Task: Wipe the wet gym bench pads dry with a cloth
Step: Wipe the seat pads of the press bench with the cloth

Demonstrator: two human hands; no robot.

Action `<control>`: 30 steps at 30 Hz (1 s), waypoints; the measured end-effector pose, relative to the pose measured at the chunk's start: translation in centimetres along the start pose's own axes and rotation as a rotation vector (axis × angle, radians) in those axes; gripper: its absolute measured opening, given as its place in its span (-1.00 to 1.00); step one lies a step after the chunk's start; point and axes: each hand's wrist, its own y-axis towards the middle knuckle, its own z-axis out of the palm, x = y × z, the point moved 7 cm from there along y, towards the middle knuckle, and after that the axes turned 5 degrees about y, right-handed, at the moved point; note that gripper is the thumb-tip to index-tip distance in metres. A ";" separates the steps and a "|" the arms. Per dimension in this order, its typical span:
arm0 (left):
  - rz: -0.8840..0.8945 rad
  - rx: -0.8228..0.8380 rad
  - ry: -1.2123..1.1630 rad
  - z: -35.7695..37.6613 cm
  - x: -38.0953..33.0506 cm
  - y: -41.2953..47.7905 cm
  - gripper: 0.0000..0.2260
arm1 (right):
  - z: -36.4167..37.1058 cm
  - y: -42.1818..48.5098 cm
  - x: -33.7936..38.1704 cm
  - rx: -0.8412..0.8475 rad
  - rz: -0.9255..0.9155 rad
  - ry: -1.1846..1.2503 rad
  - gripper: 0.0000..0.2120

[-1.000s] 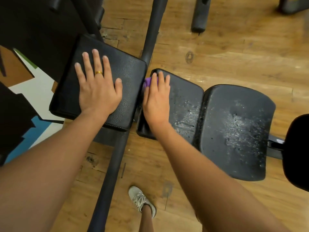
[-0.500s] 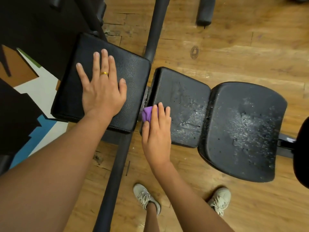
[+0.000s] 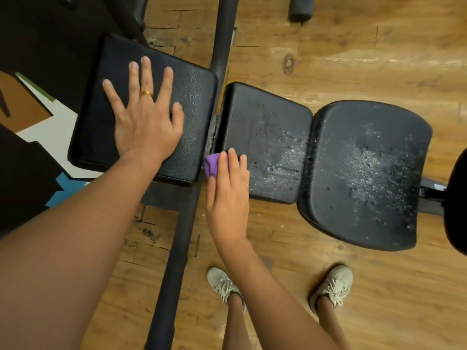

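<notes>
Purple cloth under the flat right hand has slid nearer on the middle pad; left hand stays splayed.

We see only one corner of the purple cloth; the rest lies under the right hand, which also covers the near left corner of the middle pad. A black rounded shape is cut off at the right edge; we cannot tell what it is.

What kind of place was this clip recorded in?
Most likely a gym: a black upholstered seat pad and middle pad, both wet, a dark metal frame tube, and a wood plank floor.
</notes>
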 end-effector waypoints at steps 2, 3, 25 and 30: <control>0.022 0.003 -0.016 -0.2 -0.2 -0.1 -0.47 | 0.1 -0.9 -0.4 0.015 0.001 -0.005 -0.53; 0.028 0.007 -0.019 -0.2 -0.2 -0.2 -0.48 | 0.0 -0.9 -0.4 0.016 0.006 -0.009 -0.54; -0.015 0.010 0.029 0.0 -1.5 -1.3 -0.43 | 0.1 -3.1 -2.3 -0.025 0.109 0.148 -0.52; -0.019 -0.003 0.022 -0.1 -1.7 -1.4 -0.44 | 0.0 -3.2 -1.6 0.032 0.109 0.148 -0.39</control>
